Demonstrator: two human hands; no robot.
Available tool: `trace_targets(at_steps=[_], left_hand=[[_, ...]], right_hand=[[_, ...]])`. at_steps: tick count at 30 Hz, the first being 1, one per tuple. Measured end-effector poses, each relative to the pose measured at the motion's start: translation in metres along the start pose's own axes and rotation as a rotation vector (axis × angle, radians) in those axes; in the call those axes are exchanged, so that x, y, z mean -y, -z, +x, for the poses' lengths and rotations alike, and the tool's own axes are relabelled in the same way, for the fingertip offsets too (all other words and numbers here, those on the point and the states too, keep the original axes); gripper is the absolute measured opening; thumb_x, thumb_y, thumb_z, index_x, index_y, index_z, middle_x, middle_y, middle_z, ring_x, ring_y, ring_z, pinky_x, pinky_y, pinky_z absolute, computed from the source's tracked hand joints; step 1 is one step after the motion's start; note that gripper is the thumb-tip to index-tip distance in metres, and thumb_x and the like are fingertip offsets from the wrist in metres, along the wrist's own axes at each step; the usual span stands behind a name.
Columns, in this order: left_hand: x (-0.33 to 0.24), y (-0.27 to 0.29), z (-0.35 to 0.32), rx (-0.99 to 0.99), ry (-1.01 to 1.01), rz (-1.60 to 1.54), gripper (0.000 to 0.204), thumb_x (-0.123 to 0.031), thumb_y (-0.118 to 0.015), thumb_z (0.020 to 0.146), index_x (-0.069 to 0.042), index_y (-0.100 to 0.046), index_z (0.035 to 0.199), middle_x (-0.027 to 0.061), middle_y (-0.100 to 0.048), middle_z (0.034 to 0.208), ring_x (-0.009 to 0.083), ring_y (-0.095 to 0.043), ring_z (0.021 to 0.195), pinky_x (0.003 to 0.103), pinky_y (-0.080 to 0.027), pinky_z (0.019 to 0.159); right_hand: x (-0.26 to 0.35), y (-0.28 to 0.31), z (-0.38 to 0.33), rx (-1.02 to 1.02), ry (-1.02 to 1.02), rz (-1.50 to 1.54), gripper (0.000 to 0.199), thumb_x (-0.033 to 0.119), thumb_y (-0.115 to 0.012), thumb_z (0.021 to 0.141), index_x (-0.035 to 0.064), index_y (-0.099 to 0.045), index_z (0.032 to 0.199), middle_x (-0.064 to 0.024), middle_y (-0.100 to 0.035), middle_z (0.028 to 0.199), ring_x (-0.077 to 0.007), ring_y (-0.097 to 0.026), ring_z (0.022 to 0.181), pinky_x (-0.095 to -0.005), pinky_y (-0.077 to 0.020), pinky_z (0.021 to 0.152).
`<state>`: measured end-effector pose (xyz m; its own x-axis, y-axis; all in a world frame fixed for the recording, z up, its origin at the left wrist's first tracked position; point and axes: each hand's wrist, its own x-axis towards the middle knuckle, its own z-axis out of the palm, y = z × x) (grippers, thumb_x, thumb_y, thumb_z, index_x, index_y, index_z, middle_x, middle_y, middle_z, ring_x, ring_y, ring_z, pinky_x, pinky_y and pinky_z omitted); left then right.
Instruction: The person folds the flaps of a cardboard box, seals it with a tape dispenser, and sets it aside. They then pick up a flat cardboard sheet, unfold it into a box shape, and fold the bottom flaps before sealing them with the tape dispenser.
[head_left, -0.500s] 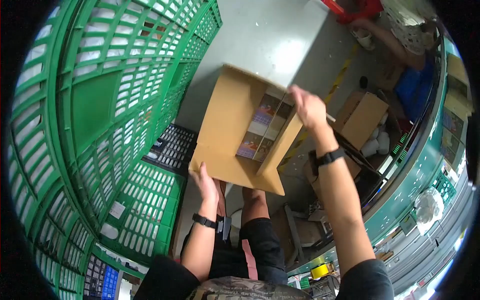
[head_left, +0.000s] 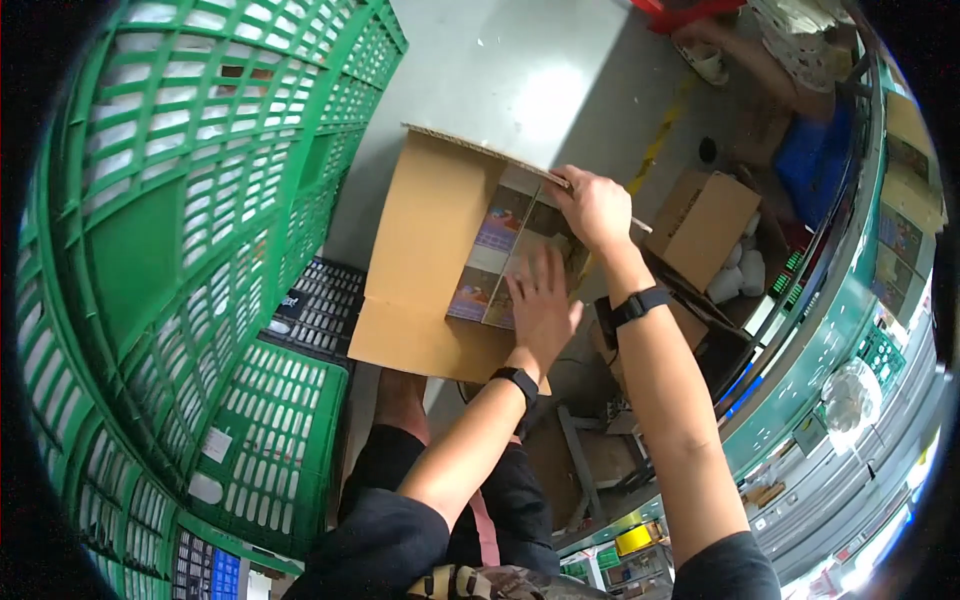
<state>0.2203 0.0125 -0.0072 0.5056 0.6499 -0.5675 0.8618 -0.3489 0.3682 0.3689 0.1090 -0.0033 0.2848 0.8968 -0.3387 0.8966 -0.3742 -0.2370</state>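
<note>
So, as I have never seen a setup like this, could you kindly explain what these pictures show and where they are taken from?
There is no machine here, only a person's two bare hands. The view comes from a wide fisheye camera worn on the head, looking down, so straight edges bend near the rim. The right hand grips an open brown cardboard box near its far right corner. Printed box-shaped packs with purple patches sit inside. The left hand, fingers spread, is over these packs; whether it touches them is unclear. Slatted green plastic crates stand at the left.
</note>
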Motion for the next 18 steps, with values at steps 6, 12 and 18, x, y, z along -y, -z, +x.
trace_targets(at_steps=[6,12,18], left_hand=[[0.107,-0.045,0.042,-0.225,0.188,0.689,0.095,-0.062,-0.056,0.085,-0.001,-0.025,0.151,0.0224,-0.02,0.158,0.0432,-0.015,0.146,0.062,-0.014,0.115],[0.132,-0.059,0.053,-0.179,0.153,0.251,0.086,-0.053,-0.056,0.088,0.0,-0.027,0.15,0.0242,-0.02,0.157,0.0484,-0.013,0.145,0.065,-0.012,0.114],[0.138,-0.016,0.04,-0.148,0.18,0.261,0.068,-0.042,-0.053,0.093,0.001,-0.039,0.144,0.0253,-0.028,0.153,0.048,-0.018,0.143,0.064,-0.016,0.113]], right_hand=[[-0.004,0.016,0.013,0.15,-0.079,0.058,0.03,0.036,-0.066,0.087,0.0162,-0.069,0.109,-0.0112,-0.071,0.091,-0.0316,-0.068,0.083,-0.0408,-0.0539,0.072],[0.003,-0.012,-0.027,0.067,0.014,0.138,0.035,0.033,-0.064,0.089,0.019,-0.064,0.121,-0.0088,-0.07,0.107,-0.0304,-0.067,0.091,-0.039,-0.0547,0.076],[0.035,-0.079,-0.083,0.116,0.127,0.145,0.06,0.046,-0.049,0.096,0.0128,-0.039,0.146,-0.0183,-0.034,0.15,-0.0383,-0.034,0.136,-0.0484,-0.0318,0.109]])
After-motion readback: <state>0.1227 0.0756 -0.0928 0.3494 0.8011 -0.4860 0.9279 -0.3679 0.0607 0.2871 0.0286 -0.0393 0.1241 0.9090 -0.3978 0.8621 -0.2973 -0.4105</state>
